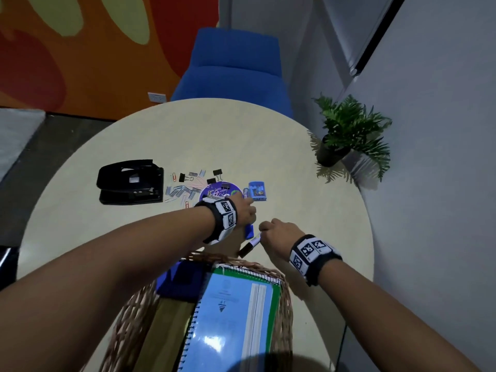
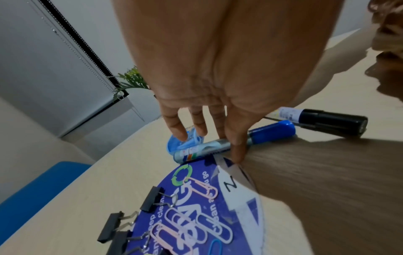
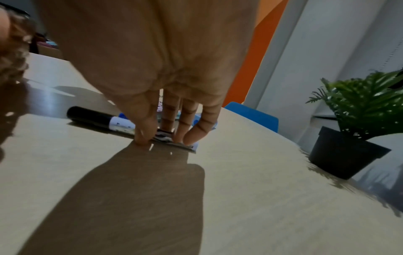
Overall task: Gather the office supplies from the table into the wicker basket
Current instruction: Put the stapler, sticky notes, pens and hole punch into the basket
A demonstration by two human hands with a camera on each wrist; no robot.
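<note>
Both forearms bare, no sleeves in view. Left wrist band (image 1: 224,220): black strap, white blocks printed with black square fiducial markers, two markers facing up. Right wrist band (image 1: 312,253): same build, black strap, white panels, three black-and-white markers visible. Hands bare, no gloves, no rings seen.

Markers and small supplies on the table, notebook in the basket.
Black-capped marker (image 2: 322,120) and blue-capped marker (image 2: 235,141) lie flat side by side; the wicker basket (image 1: 284,288) holds a spiral notebook (image 1: 230,315).

Head overhead; wrists close, perhaps table-level (image 1: 268,146).
</note>
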